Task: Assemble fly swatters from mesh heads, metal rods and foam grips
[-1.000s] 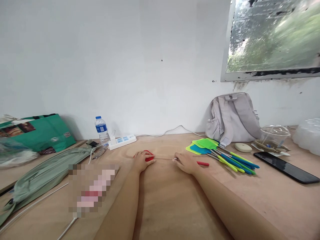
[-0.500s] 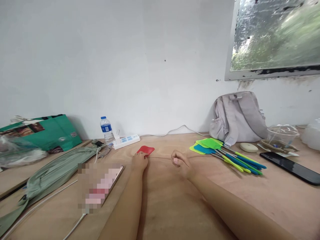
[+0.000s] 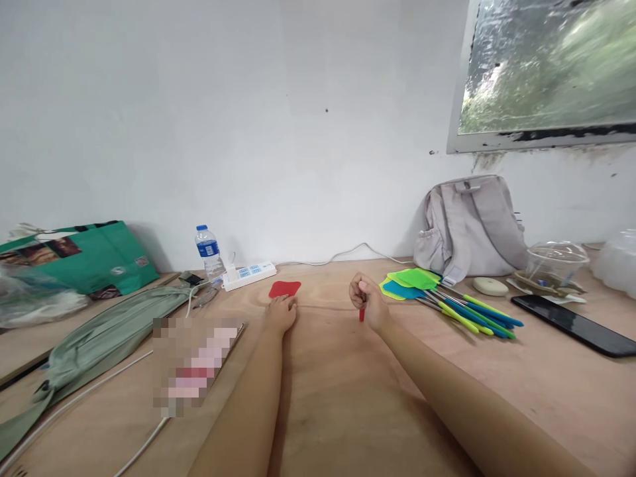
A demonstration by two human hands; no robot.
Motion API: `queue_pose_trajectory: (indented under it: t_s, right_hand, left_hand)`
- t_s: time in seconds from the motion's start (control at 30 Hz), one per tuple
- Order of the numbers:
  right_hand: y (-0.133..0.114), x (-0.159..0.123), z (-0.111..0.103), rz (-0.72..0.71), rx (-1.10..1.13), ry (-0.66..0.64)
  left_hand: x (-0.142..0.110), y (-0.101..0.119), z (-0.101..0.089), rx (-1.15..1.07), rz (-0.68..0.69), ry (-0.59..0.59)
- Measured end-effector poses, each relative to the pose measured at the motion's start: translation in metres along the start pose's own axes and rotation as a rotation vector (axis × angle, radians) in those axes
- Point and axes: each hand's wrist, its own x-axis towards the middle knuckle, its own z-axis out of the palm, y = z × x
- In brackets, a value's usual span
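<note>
Right hand (image 3: pixel 368 301): fingers curled around red handle (image 3: pixel 362 314), closed. Left hand (image 3: pixel 281 314): fingertips at near edge of red flap (image 3: pixel 285 289), grip unclear. Multicolour swatters (image 3: pixel 447 301) right of right hand, backpack (image 3: pixel 470 228) behind.

I can read no wording, brand or number. Marks on the blue label (image 3: pixel 208 248) of the bottle (image 3: pixel 213 267), the green bag (image 3: pixel 106 255) and the power strip (image 3: pixel 248 277) by the bench's (image 3: pixel 338 397) far edge are illegible.
</note>
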Motion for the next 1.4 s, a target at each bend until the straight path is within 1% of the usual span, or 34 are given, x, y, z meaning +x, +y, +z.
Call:
queue_pose_trajectory:
  t_s: [0.2,0.37,0.43,0.47,0.5,0.53,0.6,0.67,0.73,0.77,0.8,0.87,0.93,1.0,1.07,1.17,1.3,1.4]
  right_hand:
    - [-0.004,0.006,-0.011,-0.003,0.107,0.059]
    - [0.002,0.007,-0.025,-0.018,0.141,0.139]
    - [0.006,0.007,-0.033,-0.018,0.151,0.157]
    - [0.009,0.007,-0.038,-0.009,0.175,0.174]
    - [0.012,0.006,-0.044,0.005,0.216,0.207]
    - [0.015,0.005,-0.049,0.027,0.274,0.266]
    - [0.021,0.003,-0.061,0.072,0.397,0.434]
    - [0.028,0.0,-0.071,0.095,0.466,0.588]
    - [0.033,-0.002,-0.079,0.102,0.481,0.663]
    - [0.036,-0.003,-0.081,0.102,0.481,0.677]
    - [0.039,-0.004,-0.082,0.105,0.481,0.69]
    - [0.044,-0.004,-0.078,0.114,0.477,0.7]
    - [0.05,-0.004,-0.071,0.123,0.465,0.706]
    - [0.057,-0.003,-0.062,0.129,0.449,0.721]
    - [0.062,-0.001,-0.055,0.136,0.433,0.74]
    - [0.065,0.002,-0.05,0.158,0.407,0.756]
    - [0.066,0.006,-0.05,0.19,0.375,0.764]
    - [0.067,0.008,-0.052,0.209,0.358,0.741]
  left_hand:
    - [0.001,0.0,0.003,-0.004,-0.003,-0.009]
    - [0.0,0.001,-0.001,-0.011,0.015,0.018]
    - [0.0,0.003,-0.003,-0.019,0.049,0.063]
    - [0.0,0.005,-0.004,-0.026,0.078,0.104]
    - [0.0,0.008,-0.004,-0.034,0.118,0.154]
    - [-0.001,0.011,-0.005,-0.045,0.169,0.206]
    - [-0.004,0.023,-0.007,-0.075,0.294,0.287]
    - [-0.011,0.043,-0.007,-0.117,0.436,0.295]
    - [-0.022,0.069,-0.006,-0.164,0.584,0.226]
    - [-0.029,0.083,-0.005,-0.177,0.639,0.175]
    - [-0.035,0.098,-0.003,-0.181,0.667,0.128]
    - [-0.048,0.127,0.002,-0.181,0.667,0.027]
    - [-0.056,0.15,0.006,-0.186,0.533,-0.087]
    - [-0.06,0.162,0.008,-0.183,0.442,-0.127]
    - [-0.061,0.166,0.008,-0.187,0.4,-0.135]
    - [-0.062,0.164,0.003,-0.204,0.367,-0.153]
    - [-0.063,0.165,-0.003,-0.215,0.335,-0.199]
    - [-0.065,0.17,-0.007,-0.238,0.297,-0.257]
